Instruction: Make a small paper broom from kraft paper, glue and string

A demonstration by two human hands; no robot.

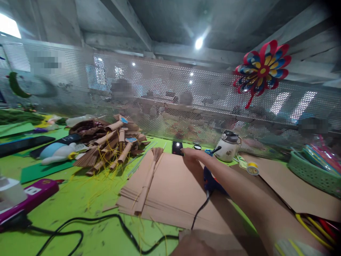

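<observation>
My right hand (pixel 194 155) reaches forward over a stack of brown paper sheets (pixel 170 192), fingers stretched out. Its fingertips touch a small dark phone-like device (pixel 177 147) lying at the far edge of the sheets. Under my forearm lies a blue glue gun (pixel 210 182); its black cord runs back toward me. A rolled brown paper stick with a fanned end (pixel 149 176) rests on the sheets to the left. Only part of my left hand (pixel 192 245) shows at the bottom edge, resting on the paper; its fingers are hidden.
A pile of rolled paper sticks (pixel 112 145) lies left of the sheets. A white jar (pixel 227 146), a yellow tape roll (pixel 252 168) and a green basket (pixel 314 172) are to the right. A magenta power strip (pixel 33 193) and black cable (pixel 80 220) are on the green table. A perforated metal screen (pixel 160 92) holds a paper pinwheel (pixel 262 69).
</observation>
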